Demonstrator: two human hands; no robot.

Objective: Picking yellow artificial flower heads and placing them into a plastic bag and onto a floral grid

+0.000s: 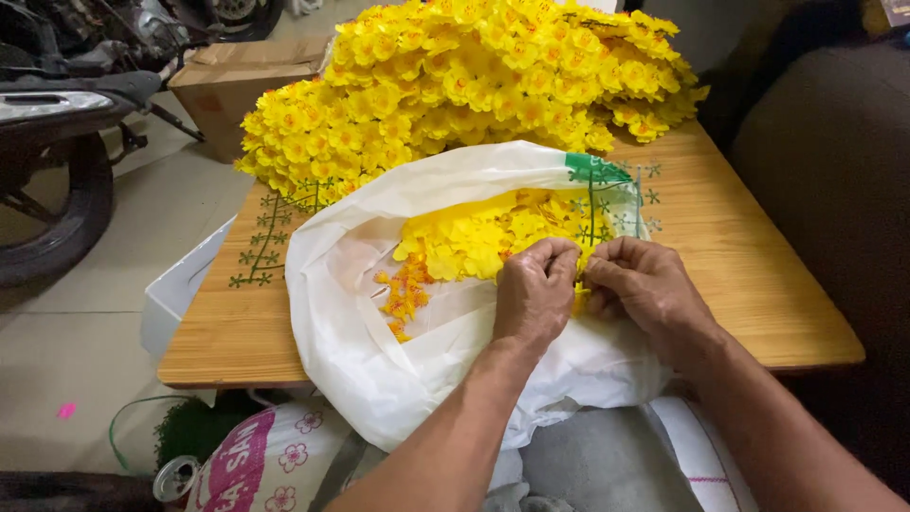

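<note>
Bright, even daylight, soft shadows only. Mild glare on the white plastic bag [379, 313]. Sharp at centre; dim and murky toward the right edge and upper left corner.

**Both hands pinched together at centre frame**

The left hand [534, 296] reaches in from 6 o'clock, forearm bare, knuckles up, fingers curled into a tight grip. The right hand [645, 289] comes from 4 o'clock, fingers bent inward likewise. Their fingertips meet, touching, with the right hand at 3 o'clock of the left.
</note>
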